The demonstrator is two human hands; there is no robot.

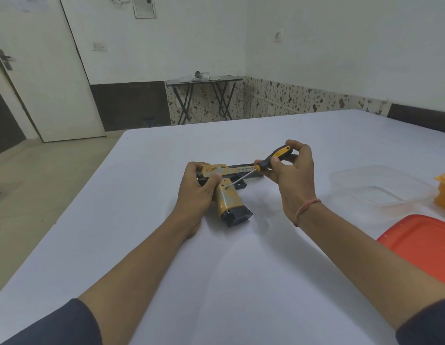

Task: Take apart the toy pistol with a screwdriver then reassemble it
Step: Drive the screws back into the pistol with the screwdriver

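Left hand (199,188): fingers curled over the rear end of the toy pistol and thumb pressed on its near side, pinning it to the table (141,220).
Toy pistol (226,200): lies flat on its side on the white table, between the two hands.
Pistol's long axis: runs left to right, with the rear end under the left hand and the barrel reaching right, behind the right hand. The muzzle is hidden.
Pistol's grip: points toward the person, with the dark base plate nearest.
How it will handle: it looks like a light, hollow plastic shell, stiff but easy to crack at the screw posts. Its smooth sides would probably slide on the cloth if not pinned.
Where to hold: at the rear and the top of the grip, beside the screw, so the turning force does not spin it.
Screwdriver (273,158): black and yellow handle up on the right. The thin shaft slants down to the left, with its tip at a screw hole at the top of the grip.
Right hand (288,175): fingertips and thumb pinch the screwdriver handle, wrist raised above the table.
Clear tub (376,185): open, well to the right; probably meant for loose screws.
Red lid (420,242): flat on the table at the right edge.
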